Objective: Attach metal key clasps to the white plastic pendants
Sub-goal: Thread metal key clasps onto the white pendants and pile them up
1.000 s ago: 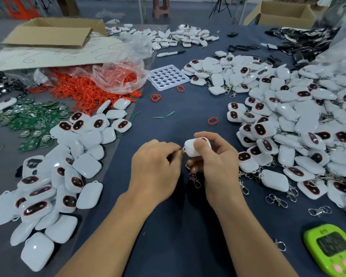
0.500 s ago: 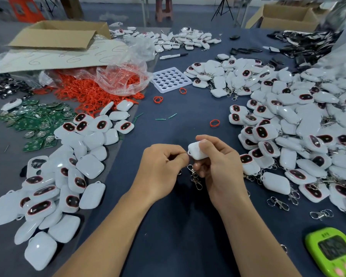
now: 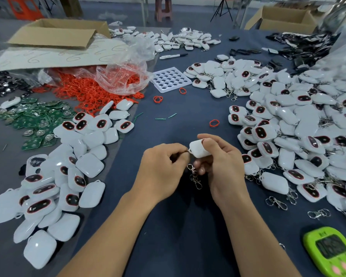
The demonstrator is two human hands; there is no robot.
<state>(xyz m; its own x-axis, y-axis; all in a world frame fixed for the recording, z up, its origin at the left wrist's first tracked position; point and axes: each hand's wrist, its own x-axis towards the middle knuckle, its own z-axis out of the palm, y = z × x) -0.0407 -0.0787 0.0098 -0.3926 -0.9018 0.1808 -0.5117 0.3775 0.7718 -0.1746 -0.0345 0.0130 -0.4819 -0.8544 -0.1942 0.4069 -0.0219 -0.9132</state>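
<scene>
Pendant [image 3: 198,149] mid-frame, in curled right hand [image 3: 222,164] grip; left hand [image 3: 162,168] pinches metal ring [image 3: 188,150] at its left corner; clasps [image 3: 195,176] dangle below.

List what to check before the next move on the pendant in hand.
1. Pendant gripped in the right hand: ok.
2. Left hand pinching at the pendant's corner: ok.
3. Clasp already threaded onto the pendant: cannot tell, the hands hide the joint.
4. Clasp hanging between the hands, not snagged: ok.
5. Spare clasps lying on the table beside the right hand: ok.
</scene>
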